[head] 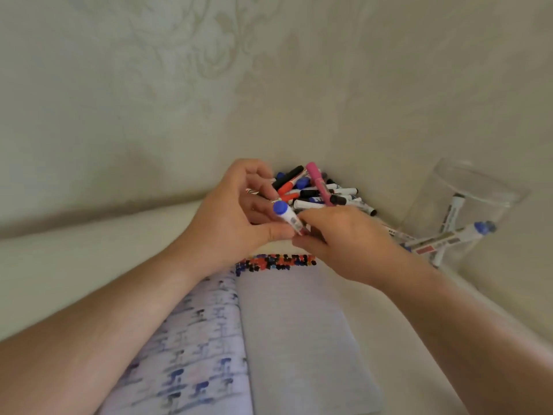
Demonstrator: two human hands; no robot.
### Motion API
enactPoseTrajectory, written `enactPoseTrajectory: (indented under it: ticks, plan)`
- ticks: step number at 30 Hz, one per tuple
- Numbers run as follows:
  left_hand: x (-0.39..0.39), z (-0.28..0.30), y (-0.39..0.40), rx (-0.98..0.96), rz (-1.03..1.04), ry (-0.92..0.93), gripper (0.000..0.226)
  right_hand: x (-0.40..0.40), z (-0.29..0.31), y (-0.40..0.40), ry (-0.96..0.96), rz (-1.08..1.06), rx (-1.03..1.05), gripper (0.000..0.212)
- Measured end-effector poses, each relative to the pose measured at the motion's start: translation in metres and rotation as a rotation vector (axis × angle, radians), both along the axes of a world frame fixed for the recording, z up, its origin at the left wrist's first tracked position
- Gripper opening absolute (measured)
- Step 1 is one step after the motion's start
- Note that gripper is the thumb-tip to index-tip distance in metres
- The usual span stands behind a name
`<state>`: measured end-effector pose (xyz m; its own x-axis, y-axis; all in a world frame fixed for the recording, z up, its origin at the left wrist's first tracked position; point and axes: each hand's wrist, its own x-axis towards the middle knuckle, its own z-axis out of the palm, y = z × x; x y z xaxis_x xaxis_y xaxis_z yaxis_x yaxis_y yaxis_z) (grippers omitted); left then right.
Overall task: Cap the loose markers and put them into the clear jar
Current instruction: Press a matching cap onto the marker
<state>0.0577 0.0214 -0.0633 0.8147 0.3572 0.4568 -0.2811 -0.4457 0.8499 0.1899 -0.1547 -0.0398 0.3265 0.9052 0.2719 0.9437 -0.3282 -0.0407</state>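
Blue-capped marker (288,217), cap up-left

Marker pile (317,193) lies left of jar (466,211), behind notebook (293,324).

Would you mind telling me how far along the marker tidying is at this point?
Early on. A few white-barrelled markers already stand in the clear plastic jar. In hand: the left hand and right hand both hold a white marker with a blue cap. Left: the heap of loose markers by the wall, far more than the jar holds yet.
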Motion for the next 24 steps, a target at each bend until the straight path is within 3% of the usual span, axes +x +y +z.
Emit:
enactPoseTrajectory:
  ticks: [1, 4, 6, 8, 10, 13, 16, 24]
  plan:
    - [0.001, 0.000, 0.000, -0.022, -0.001, -0.025, 0.066, 0.001, -0.005, -0.001, 0.154, -0.030, 0.098, 0.019]
    - [0.001, -0.005, -0.001, 0.298, 0.002, 0.060, 0.039, -0.005, -0.015, 0.002, 1.046, 0.009, 0.510, 0.009]
    - [0.002, -0.010, -0.002, 0.479, -0.017, 0.149, 0.034, -0.010, -0.021, 0.005, 1.345, 0.065, 0.643, 0.025]
    - [0.003, -0.011, -0.002, 0.555, -0.010, 0.210, 0.039, -0.016, -0.025, 0.010, 1.352, 0.085, 0.684, 0.029]
    - [0.004, -0.012, -0.002, 0.598, -0.016, 0.234, 0.038, -0.021, -0.028, 0.014, 1.310, 0.078, 0.725, 0.018]
    - [0.002, -0.014, -0.005, 0.598, -0.029, 0.241, 0.013, -0.023, -0.033, 0.016, 1.282, 0.111, 0.742, 0.020]
    - [0.001, -0.012, -0.006, 0.587, -0.060, 0.270, 0.009, -0.021, -0.032, 0.013, 1.267, 0.116, 0.708, 0.025]
    - [0.002, -0.011, -0.010, 0.579, -0.155, 0.337, 0.036, -0.018, -0.028, 0.002, 1.276, 0.166, 0.637, 0.029]
